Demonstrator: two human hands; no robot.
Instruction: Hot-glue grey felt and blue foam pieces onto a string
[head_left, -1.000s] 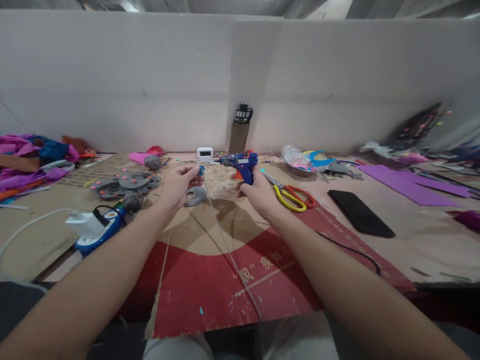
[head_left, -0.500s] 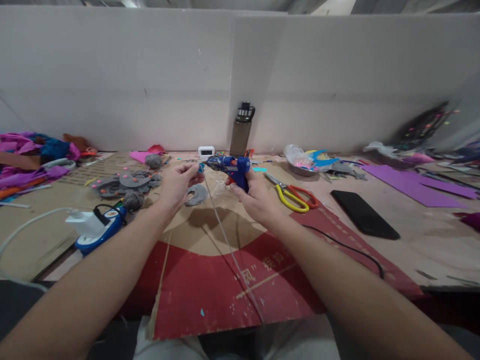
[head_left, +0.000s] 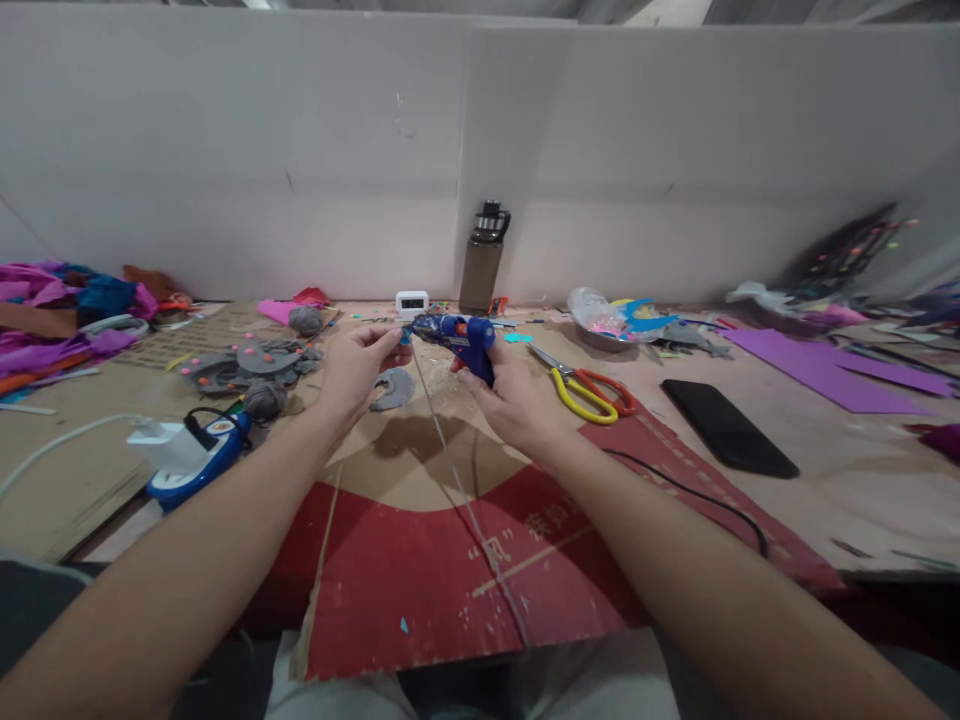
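My right hand (head_left: 510, 390) is wrapped round the handle of a blue hot glue gun (head_left: 469, 340), its nozzle pointing left. My left hand (head_left: 360, 365) pinches a small blue piece (head_left: 406, 335) right at the nozzle; whether they touch I cannot tell. From the blue piece a thin grey yarn (head_left: 450, 460) runs down toward my lap. Below my hands lies a grey curved felt piece (head_left: 392, 389) on the red and brown cardboard (head_left: 420, 560). Scissors (head_left: 581, 390) with yellow and red handles rest right of my right hand.
Grey felt scraps and yarn balls (head_left: 264, 398) lie left, beside a blue power strip (head_left: 199, 470). A bottle (head_left: 481, 265) and white clock (head_left: 412, 302) stand at the back. To the right are a phone (head_left: 727, 428), purple sheets (head_left: 817, 370) and a bowl (head_left: 600, 338) of scraps.
The glue gun's nozzle and the blue piece have shifted very slightly. Both hands keep their holds, and the rest of the table looks the same.
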